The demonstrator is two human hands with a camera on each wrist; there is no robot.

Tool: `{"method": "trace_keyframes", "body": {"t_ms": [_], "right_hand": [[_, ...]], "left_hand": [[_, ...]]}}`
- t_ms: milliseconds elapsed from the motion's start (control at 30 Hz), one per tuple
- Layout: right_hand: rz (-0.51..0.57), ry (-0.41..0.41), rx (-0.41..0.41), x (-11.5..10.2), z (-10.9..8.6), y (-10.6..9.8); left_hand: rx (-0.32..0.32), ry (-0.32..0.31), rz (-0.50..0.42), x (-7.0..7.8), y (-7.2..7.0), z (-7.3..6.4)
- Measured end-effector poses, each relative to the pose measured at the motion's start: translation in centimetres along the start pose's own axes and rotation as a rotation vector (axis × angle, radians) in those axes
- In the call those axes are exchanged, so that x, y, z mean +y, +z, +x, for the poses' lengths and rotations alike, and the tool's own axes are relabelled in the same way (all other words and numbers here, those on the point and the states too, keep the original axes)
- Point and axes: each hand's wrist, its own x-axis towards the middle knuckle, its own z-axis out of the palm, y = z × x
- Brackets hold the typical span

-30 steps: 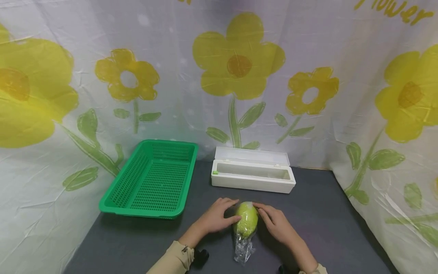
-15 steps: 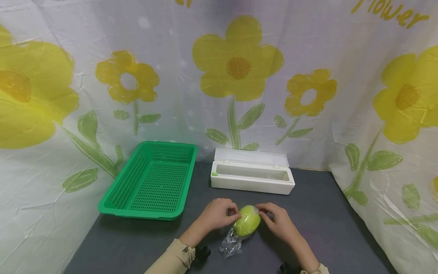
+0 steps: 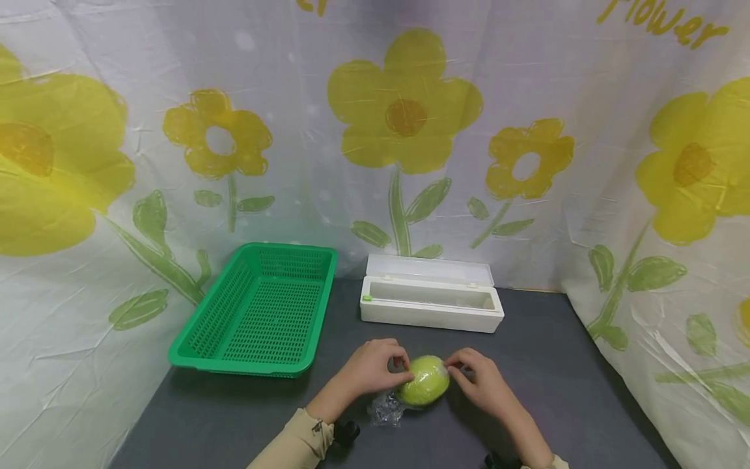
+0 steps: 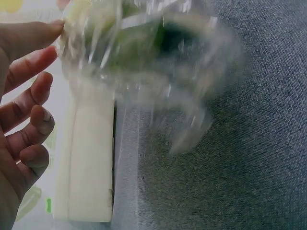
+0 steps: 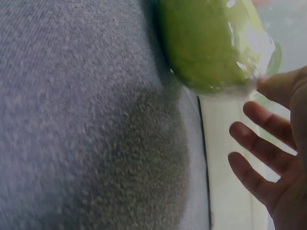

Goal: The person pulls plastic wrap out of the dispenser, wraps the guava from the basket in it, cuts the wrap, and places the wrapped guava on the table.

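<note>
A rounded yellow-green fruit (image 3: pixel 424 383), wrapped in clear plastic film, is held between both hands just above the dark table. My left hand (image 3: pixel 374 369) pinches its left side with thumb and forefinger. Crumpled loose film (image 3: pixel 386 410) trails from the lower left end; the left wrist view shows this film (image 4: pixel 163 81) blurred and close up. At the opposite end, my right hand (image 3: pixel 482 383) pinches the wrapping with thumb and fingertips. In the right wrist view the film lies tight over the fruit (image 5: pixel 206 45), while the other right fingers are loosely bent away from it.
Behind the hands stands a long white box (image 3: pixel 430 317) with its clear lid raised and a small green tab at its left. A green perforated basket (image 3: pixel 243 365) sits at the back left. A flower-printed curtain (image 3: pixel 305 195) encloses the dark table (image 3: pixel 556 391).
The fruit has turned between the hands, its loose film end swinging from the near side toward the left. My left fingers have curled in, and the right hand has shifted slightly right.
</note>
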Motion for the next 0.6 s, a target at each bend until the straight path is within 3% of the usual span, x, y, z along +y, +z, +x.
{"method": "trace_keyframes", "body": {"t_ms": [267, 433, 600], "right_hand": [[0.074, -0.019, -0.126, 0.18, -0.33, -0.76], [0.095, -0.031, -0.139, -0.2, -0.45, -1.09], [0.121, -0.039, -0.149, -0.27, -0.57, -1.05]], "left_hand": [[0.028, 0.001, 0.032, 0.16, 0.04, -0.09], [0.042, -0.034, 0.078, 0.42, -0.08, -0.22], [-0.002, -0.073, 0.034, 0.42, -0.17, -0.55]]}}
